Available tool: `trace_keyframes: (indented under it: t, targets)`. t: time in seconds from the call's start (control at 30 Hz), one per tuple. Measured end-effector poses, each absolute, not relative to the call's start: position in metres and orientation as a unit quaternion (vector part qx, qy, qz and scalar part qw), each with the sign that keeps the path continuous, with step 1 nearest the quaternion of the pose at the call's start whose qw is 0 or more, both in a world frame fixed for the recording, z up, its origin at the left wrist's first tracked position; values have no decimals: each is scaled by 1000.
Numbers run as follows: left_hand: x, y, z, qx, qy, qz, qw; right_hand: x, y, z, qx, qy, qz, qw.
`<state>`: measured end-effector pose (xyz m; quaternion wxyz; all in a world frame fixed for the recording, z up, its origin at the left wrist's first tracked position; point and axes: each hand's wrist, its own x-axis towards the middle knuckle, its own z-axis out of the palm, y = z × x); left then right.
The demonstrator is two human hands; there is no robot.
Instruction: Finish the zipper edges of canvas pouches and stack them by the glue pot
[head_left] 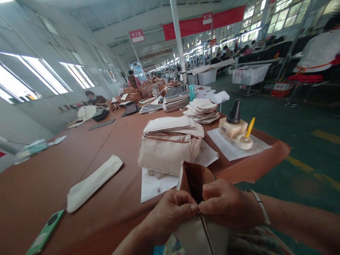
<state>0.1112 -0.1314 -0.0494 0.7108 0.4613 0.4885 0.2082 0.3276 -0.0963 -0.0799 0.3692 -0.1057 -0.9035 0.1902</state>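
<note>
Close to my body, a cream bag piece (200,235) with a brown lining stands partly open at its top. Both hands meet at its seam, where a dark zipper-like line runs down the front. My left hand (172,209) pinches the left edge between thumb and fingers. My right hand (228,203), with a bracelet on the wrist, pinches the other edge right beside it. The fingertips nearly touch, and they hide what lies exactly between them. Just beyond is a stack of similar cream bag pieces (164,152) on white paper (151,186).
On the brown table (106,141) lie a cream padded strip (92,184) and a green phone (46,232). At right, a glue container (231,129) with a black cone and yellow-handled tool rests on paper. More stacked pieces (202,109) stand behind. Other people sit farther off.
</note>
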Motion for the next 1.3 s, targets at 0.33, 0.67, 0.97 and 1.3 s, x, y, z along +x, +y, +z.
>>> trace_keyframes:
  t: [0.33,0.67,0.97,1.3]
  targets:
    - [114,-136,-39,602,500,214,584,341,-97,-55,-246,-730,578,270]
    - [128,-142,-29,596,478,253,593,338,-88,-65,-189,-808,507,232]
    - [112,-141,-12,611,491,146,603,339,-86,-47,-132,-812,529,207]
    - [110,-139,-25,550,538,203,606,337,-84,-48,-125,-791,567,195]
